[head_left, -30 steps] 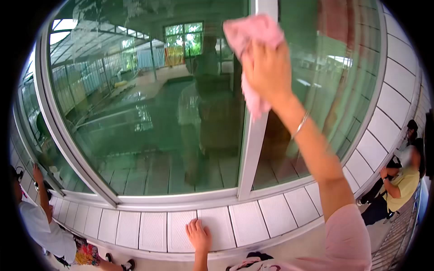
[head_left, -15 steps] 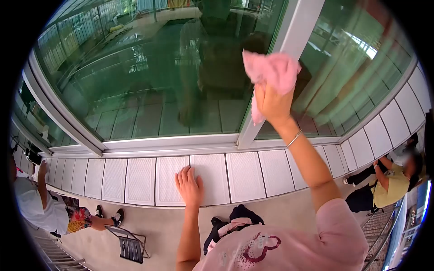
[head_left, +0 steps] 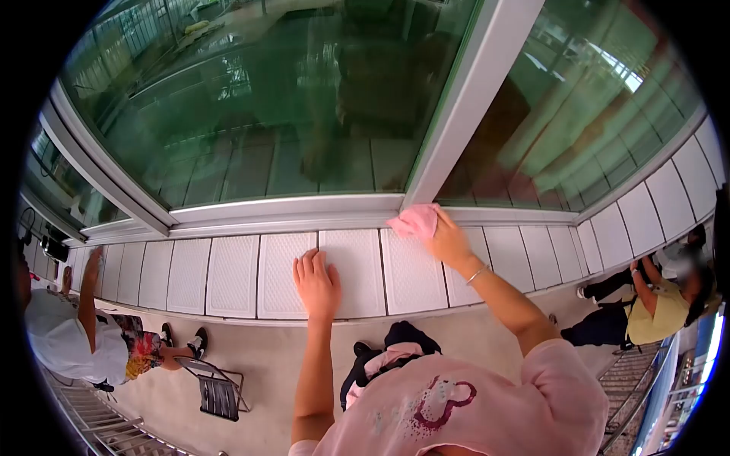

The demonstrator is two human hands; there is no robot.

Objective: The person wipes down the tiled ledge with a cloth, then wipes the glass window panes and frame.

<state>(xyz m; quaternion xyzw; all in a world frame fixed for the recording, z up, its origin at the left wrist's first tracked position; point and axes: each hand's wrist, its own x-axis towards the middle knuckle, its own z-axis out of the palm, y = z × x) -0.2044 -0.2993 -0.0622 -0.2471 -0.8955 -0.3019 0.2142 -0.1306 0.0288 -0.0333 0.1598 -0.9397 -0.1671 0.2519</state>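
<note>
My right hand point(head_left: 450, 242) grips a pink cloth point(head_left: 414, 222) at the foot of the upright frame bar point(head_left: 479, 91). The cloth is bunched where the bar meets the bottom window rail point(head_left: 289, 213), just above the tiles. My left hand point(head_left: 316, 283) lies flat on the white tiled sill point(head_left: 351, 266), its fingers a little apart and nothing in it. Behind both hands stands a large green-tinted glass pane point(head_left: 258, 114), with a second pane point(head_left: 578, 114) right of the bar.
At the left, a person in a white shirt point(head_left: 65, 342) has a hand on the sill. A folding stool point(head_left: 219, 395) stands on the floor point(head_left: 281, 372). A person in a yellow shirt point(head_left: 660, 311) is at the far right, near a metal railing point(head_left: 635, 395).
My right hand has brought the pink cloth down the frame bar, from the glass to its bottom end. My left hand stays on the sill. The view has tilted slightly downward.
</note>
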